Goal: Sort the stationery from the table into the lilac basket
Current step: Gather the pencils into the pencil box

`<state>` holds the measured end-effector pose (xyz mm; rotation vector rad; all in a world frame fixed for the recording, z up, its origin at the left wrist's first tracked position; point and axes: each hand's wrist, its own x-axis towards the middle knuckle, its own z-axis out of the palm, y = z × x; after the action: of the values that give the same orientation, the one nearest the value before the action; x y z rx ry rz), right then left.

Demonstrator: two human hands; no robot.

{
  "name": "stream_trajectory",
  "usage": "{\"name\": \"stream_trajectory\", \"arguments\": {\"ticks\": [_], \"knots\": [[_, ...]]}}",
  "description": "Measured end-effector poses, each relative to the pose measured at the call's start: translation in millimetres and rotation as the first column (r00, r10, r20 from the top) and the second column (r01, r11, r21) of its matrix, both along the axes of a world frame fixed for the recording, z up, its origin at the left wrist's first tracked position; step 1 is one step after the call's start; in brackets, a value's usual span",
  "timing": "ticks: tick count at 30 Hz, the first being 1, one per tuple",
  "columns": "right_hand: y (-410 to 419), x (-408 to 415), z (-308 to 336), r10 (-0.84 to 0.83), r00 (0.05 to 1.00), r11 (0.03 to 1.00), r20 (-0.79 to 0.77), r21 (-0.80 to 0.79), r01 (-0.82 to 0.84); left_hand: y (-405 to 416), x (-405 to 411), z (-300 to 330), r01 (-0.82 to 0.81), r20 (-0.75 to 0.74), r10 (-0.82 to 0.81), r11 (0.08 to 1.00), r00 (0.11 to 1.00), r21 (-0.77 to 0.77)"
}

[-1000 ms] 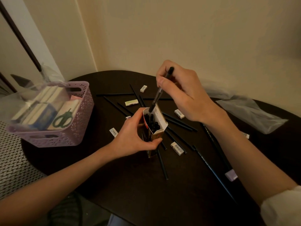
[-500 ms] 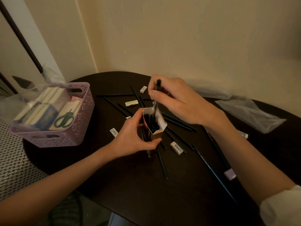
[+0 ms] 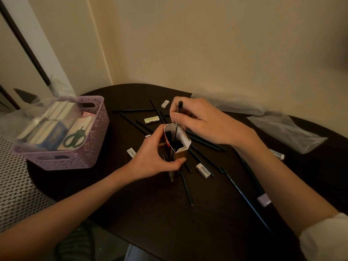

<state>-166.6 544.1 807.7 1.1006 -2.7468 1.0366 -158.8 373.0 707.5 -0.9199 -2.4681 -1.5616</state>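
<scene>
My left hand (image 3: 156, 157) grips an upright open pen box (image 3: 178, 147) that stands on the dark table (image 3: 150, 213) and holds several dark pens. My right hand (image 3: 203, 123) pinches a black pen (image 3: 177, 117) that points down, its lower half inside the box mouth. The lilac basket (image 3: 94, 140) stands at the table's left edge with boxes, green scissors (image 3: 74, 138) and a clear bag inside. Several dark pencils (image 3: 186, 187) and white erasers (image 3: 203, 168) lie scattered around the box.
Clear plastic bags (image 3: 288, 132) lie at the table's far right by the wall. A lilac eraser (image 3: 264, 199) sits on a long pencil near my right forearm. The table's rounded edge runs close on the left and front, with woven flooring (image 3: 17, 189) below.
My right hand has come down and lowered the black pen from above the box into its opening. My left hand has kept its hold on the box.
</scene>
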Motion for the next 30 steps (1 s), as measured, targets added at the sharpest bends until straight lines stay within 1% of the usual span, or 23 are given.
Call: {"name": "stream_trajectory", "arguments": {"ticks": [2, 5, 7, 10, 12, 18, 23, 27, 30], "knots": [[1, -3, 3, 0.014, 0.998, 0.999, 0.066, 0.035, -0.016, 0, 0, 0, 0.004, 0.009, -0.004, 1.000, 1.000, 0.000], [2, -5, 10, 0.071, 0.982, 0.996, 0.177, 0.038, -0.079, 0, 0, 1, 0.021, 0.029, -0.021, 1.000, 0.999, -0.002], [0, -7, 13, 0.060, 0.987, 0.992, 0.150, 0.097, -0.075, 0, -1, 2, 0.018, 0.039, -0.019, 1.000, 0.999, 0.005], [-3, -10, 12, 0.021, 0.999, 0.975, 0.039, 0.220, -0.029, 0, -4, 1, 0.001, 0.053, -0.002, 1.000, 0.999, 0.015], [-2, -12, 12, -0.003, 1.000, 0.968, 0.005, 0.253, 0.001, 1, -5, 1, -0.010, 0.056, 0.010, 1.000, 0.998, 0.012], [-4, -12, 12, -0.017, 1.000, 0.956, 0.008, 0.294, 0.014, 3, -7, 1, -0.045, 0.050, 0.045, 0.999, 0.998, 0.006], [-10, -11, 8, 0.015, 0.998, 0.944, 0.053, 0.328, -0.032, 2, -8, 0, -0.038, 0.064, 0.037, 0.999, 0.997, 0.019], [-14, -5, 1, 0.075, 0.991, 0.905, 0.113, 0.409, -0.115, 1, -8, -3, -0.052, 0.078, 0.050, 0.998, 0.996, 0.032], [-14, -5, 2, 0.094, 0.991, 0.887, 0.091, 0.445, -0.125, 2, -9, -4, -0.054, 0.075, 0.052, 0.998, 0.996, 0.032]]}}
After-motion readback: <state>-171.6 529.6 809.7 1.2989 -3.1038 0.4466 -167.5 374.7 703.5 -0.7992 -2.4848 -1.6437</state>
